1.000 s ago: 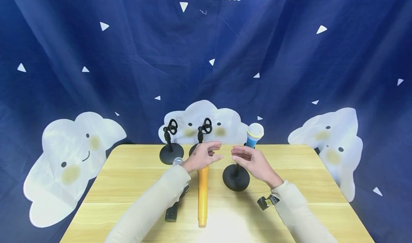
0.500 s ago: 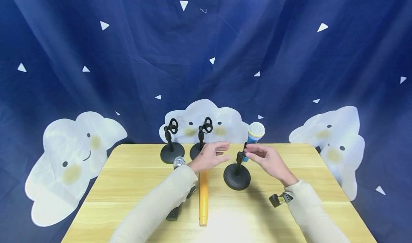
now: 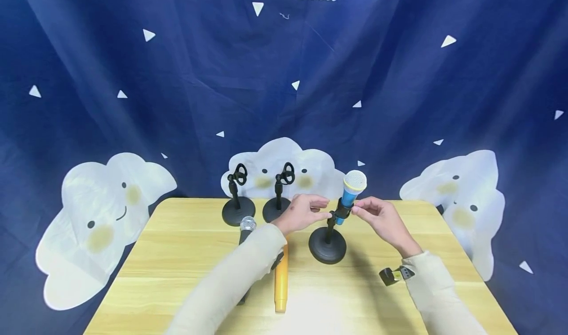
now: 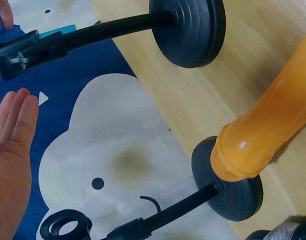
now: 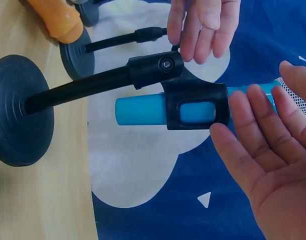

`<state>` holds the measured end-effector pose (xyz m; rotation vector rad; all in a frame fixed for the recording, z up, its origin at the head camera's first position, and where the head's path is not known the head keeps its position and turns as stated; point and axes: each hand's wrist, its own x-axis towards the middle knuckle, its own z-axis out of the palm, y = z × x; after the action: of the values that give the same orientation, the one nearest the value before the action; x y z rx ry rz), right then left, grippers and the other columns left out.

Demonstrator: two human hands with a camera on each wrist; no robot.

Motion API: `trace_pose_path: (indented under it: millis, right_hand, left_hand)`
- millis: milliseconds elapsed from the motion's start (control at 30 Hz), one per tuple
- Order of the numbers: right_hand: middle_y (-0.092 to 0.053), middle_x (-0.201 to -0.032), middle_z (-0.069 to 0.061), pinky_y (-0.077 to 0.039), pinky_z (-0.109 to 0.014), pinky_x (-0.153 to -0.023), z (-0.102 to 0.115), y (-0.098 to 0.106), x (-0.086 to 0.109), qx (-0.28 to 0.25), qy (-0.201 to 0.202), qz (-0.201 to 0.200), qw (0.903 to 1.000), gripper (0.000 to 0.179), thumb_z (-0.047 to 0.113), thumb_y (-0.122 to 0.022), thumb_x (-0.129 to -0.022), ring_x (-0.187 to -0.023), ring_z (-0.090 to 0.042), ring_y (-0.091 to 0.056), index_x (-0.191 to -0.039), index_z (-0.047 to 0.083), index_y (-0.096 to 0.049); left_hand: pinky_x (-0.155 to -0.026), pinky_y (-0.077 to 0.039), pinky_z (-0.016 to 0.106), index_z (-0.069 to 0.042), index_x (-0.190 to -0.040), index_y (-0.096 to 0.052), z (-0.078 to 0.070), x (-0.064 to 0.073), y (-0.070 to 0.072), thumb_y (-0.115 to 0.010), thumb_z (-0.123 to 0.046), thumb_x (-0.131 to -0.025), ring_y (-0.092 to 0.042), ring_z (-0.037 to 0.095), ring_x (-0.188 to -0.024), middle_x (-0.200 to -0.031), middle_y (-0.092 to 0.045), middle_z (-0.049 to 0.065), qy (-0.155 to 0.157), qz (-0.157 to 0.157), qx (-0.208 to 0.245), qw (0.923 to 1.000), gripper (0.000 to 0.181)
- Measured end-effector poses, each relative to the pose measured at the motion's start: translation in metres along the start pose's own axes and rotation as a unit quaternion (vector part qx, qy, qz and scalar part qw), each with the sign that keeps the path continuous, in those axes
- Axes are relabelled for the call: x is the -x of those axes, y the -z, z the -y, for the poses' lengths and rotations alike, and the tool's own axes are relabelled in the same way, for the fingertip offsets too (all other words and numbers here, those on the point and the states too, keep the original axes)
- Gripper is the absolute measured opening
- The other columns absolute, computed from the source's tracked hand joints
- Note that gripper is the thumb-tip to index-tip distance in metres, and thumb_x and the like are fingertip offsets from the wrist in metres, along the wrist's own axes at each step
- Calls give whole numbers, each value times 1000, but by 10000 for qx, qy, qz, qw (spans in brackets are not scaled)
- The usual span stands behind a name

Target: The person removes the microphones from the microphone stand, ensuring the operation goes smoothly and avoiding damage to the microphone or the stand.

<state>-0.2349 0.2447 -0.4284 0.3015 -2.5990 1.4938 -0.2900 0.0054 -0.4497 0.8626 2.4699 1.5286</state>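
A blue microphone (image 3: pixel 350 194) with a white mesh head and yellow ring sits tilted in the black clip (image 5: pixel 197 106) of a round-based stand (image 3: pixel 327 245). My right hand (image 3: pixel 384 221) is beside it, fingers extended, fingertips right at the clip and the blue handle. On the other side my left hand (image 3: pixel 305 211) reaches toward the clip, its fingers straight and nothing in its grasp. Under the left forearm lie an orange microphone (image 3: pixel 281 280) and a black microphone (image 3: pixel 246 228) with a silver head, both partly hidden by the arm.
Two more black stands, the left one (image 3: pixel 238 210) and the middle one (image 3: pixel 276 207), stand near the back edge of the wooden table (image 3: pixel 177 256) with nothing in their clips. A blue curtain (image 3: pixel 284 78) with cloud prints hangs behind.
My right hand has moved right, from in front of the microphone to its right side. The left hand has shifted right toward the clip. The microphone and its stand stay in place.
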Motion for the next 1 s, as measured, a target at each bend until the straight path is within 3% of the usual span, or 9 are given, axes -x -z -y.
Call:
trace_pose_path:
  millis: [367,533,633,767,1000]
  right_hand:
    - [-71,-108,-16,-50,-18,-79,-9,2,-9,-2,-218,-501,9985,29,19,-73,-93,-92,-2,-63,-110,-3,-64]
    - [-68,-114,-22,-49,-13,-84,-12,-1,-16,-45,-107,-644,9979,41,16,-76,-91,-102,-18,-65,-121,-7,-60]
    - [-68,-115,-23,-52,-22,-91,-13,-4,-19,-27,-100,-586,9982,43,16,-76,-90,-109,-31,-63,-123,-7,-60]
    - [-68,-114,-22,-51,-42,-99,-13,-8,-23,-38,-79,-464,9989,42,18,-77,-90,-110,-32,-63,-121,-5,-62]
    - [-69,-115,-22,-51,-47,-99,-13,-10,-26,-200,-94,-385,9990,41,19,-77,-90,-110,-34,-64,-121,-5,-64]
  left_hand:
    - [-89,-54,23,-1,-119,-71,9,-1,-15,-81,-15,-86,-69,21,-107,-116,-72,12,152,-71,142,9998,38]
    - [-85,-55,22,-1,-119,-71,8,-1,-21,-81,-15,-86,-70,20,-105,-116,-72,10,193,-138,211,9995,38]
    - [-83,-56,21,-2,-118,-72,7,-1,-24,-81,-15,-85,-71,18,-103,-114,-73,9,224,-193,230,9993,36]
    - [-81,-56,20,-3,-114,-74,6,-3,-27,-81,-13,-85,-71,17,-101,-111,-74,8,271,-312,231,9989,31]
    - [-78,-56,18,-5,-107,-77,7,-5,-32,-82,-12,-84,-72,15,-96,-103,-75,6,295,-504,143,9982,24]
